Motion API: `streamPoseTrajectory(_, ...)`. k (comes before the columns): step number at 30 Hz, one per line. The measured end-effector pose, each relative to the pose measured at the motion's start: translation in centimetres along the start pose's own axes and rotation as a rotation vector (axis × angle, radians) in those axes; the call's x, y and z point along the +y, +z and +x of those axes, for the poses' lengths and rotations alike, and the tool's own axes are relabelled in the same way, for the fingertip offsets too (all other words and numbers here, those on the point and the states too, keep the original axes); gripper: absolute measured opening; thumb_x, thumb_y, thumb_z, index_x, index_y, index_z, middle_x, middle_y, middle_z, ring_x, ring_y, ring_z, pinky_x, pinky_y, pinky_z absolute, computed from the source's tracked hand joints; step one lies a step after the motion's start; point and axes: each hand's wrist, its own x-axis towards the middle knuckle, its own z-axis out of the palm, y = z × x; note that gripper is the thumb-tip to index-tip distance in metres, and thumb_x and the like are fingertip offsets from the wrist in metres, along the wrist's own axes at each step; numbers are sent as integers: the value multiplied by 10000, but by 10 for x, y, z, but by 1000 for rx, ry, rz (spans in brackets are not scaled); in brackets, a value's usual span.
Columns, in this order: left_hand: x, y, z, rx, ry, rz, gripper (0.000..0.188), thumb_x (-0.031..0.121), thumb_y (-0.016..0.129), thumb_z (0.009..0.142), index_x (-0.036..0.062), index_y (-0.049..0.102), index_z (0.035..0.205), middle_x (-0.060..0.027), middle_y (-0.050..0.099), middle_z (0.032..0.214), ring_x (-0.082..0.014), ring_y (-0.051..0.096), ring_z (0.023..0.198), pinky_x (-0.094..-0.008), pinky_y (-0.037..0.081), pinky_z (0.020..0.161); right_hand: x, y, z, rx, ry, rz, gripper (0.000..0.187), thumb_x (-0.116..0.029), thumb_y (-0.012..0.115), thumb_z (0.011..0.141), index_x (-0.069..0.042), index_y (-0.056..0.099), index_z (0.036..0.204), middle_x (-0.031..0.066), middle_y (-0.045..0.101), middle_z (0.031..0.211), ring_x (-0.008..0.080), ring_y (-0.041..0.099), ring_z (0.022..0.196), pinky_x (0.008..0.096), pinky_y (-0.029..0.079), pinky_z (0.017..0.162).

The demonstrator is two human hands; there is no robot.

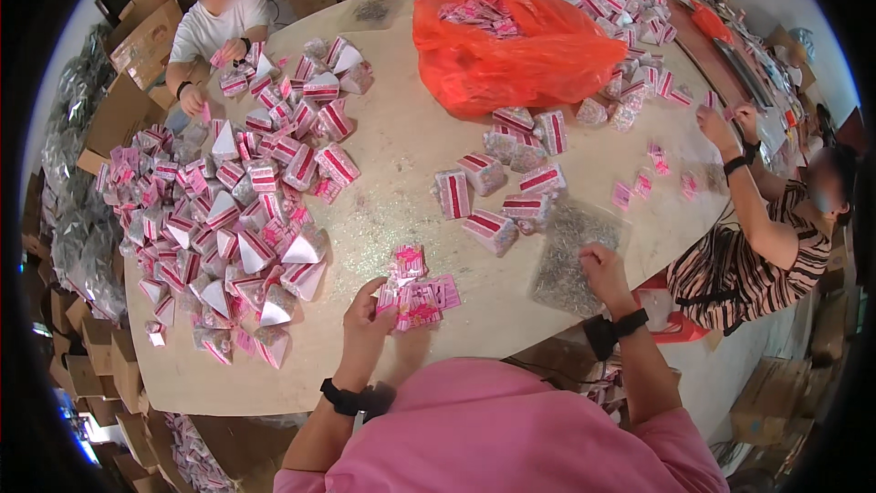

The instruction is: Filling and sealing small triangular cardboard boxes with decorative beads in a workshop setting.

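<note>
My left hand (366,321) rests at the near edge of the table, fingers curled on a pink printed card at the side of a small pile of pink cards (422,299). Over to the right, my right hand (602,274) is closed, its fingertips pinched together above a flat clear bag (558,276) spread with many small silvery metal pieces. Whatever those fingertips hold is too small to make out. Several small clear packs with white and pink-red labels (488,230) sit just beyond the bag.
A large heap of similar labelled packs (246,210) covers the table's left side. Farther back lies a big red plastic bag (511,55) with pink cards inside. More packs (611,0) are piled at the far right. Co-workers sit left, far and right; cardboard boxes (771,397) stand around.
</note>
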Motion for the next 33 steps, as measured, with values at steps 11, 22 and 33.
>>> streamPoseTrajectory(11, 29, 19, 0, -67, -145, -636, 316, 72, 512, 918, 70, 440, 1226, -38, 593, 863, -129, 557, 712, -263, 455, 620, 4, 1, -4, 173, -261, 70, 73, -47, 585, 804, 2, 613, 851, 35, 576, 719, 105, 546, 614, 242, 430, 549)
streamPoseTrajectory(22, 31, 23, 0, -481, -343, -1260, 394, 406, 426, 940, 69, 552, 1102, -4, 330, 664, -127, 313, 575, -280, 305, 572, -127, 44, -63, -309, -65, 667, 81, -44, 590, 834, -19, 575, 909, 17, 575, 726, 79, 555, 619, 217, 443, 556)
streamPoseTrajectory(33, 35, 33, -3, -550, -325, -1228, 291, 362, 425, 957, 114, 571, 1001, -9, 398, 682, -142, 352, 603, -289, 314, 590, -189, 80, -90, -495, -121, 781, 56, -38, 596, 847, -17, 571, 893, -1, 557, 729, 56, 532, 612, 207, 430, 540)
